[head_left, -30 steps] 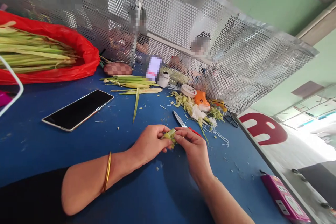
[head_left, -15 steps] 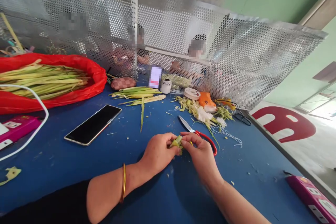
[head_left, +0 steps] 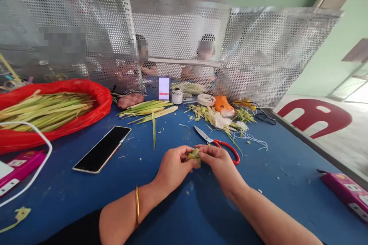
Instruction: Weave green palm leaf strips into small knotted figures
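Observation:
Between my fingertips is a small folded piece of green-yellow leaf strip (head_left: 194, 154), partly hidden by the fingers. My left hand (head_left: 176, 166) pinches it from the left, with a gold bangle on that wrist. My right hand (head_left: 219, 166) pinches its right side. Just beyond my right hand lie scissors (head_left: 208, 137) with red handles, blades pointing away to the left. A single leaf strip (head_left: 154, 130) lies ahead of my left hand, near a loose pile of long leaf strips (head_left: 149, 109).
A red bag (head_left: 105, 103) of leaf strips and a phone (head_left: 103, 149) are on the left. Scraps (head_left: 211, 115), a tape roll (head_left: 206, 100) and an orange packet (head_left: 222, 105) lie ahead. Power strips (head_left: 345, 191) flank the blue table. People sit behind a perforated metal screen (head_left: 178, 30).
The camera view has levelled and shifted a little. Both hands keep the same pinch on the folded leaf strip, with only slight finger movement.

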{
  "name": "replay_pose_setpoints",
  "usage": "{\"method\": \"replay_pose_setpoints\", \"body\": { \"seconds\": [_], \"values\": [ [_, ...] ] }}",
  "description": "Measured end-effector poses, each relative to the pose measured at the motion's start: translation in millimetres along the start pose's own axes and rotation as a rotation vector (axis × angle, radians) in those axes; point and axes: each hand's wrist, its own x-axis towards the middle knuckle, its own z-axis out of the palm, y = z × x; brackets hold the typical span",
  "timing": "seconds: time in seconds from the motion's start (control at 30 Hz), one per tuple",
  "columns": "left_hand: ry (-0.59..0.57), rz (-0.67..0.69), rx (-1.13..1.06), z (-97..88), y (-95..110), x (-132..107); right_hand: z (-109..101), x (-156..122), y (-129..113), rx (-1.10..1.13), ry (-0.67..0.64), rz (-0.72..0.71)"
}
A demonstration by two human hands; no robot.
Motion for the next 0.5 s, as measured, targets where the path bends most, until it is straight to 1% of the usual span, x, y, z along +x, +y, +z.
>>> {"method": "replay_pose_setpoints", "body": {
  "seconds": [0.23, 0.37, 0.5],
  "values": [
    [0.058, -0.073, -0.079, -1.8, 5.2, -0.2, -1.8, 3.6, 4.3, -0.081, -0.006, -0.043],
    [0.050, -0.123, -0.162, -2.1, 9.1, -0.2, -2.7, 1.7, -0.4, -0.062, 0.011, -0.005],
    [0.036, -0.132, -0.150, -2.2, 9.6, -0.4, -2.3, 1.9, -2.3, -0.034, 0.041, 0.008]
  ]
}}
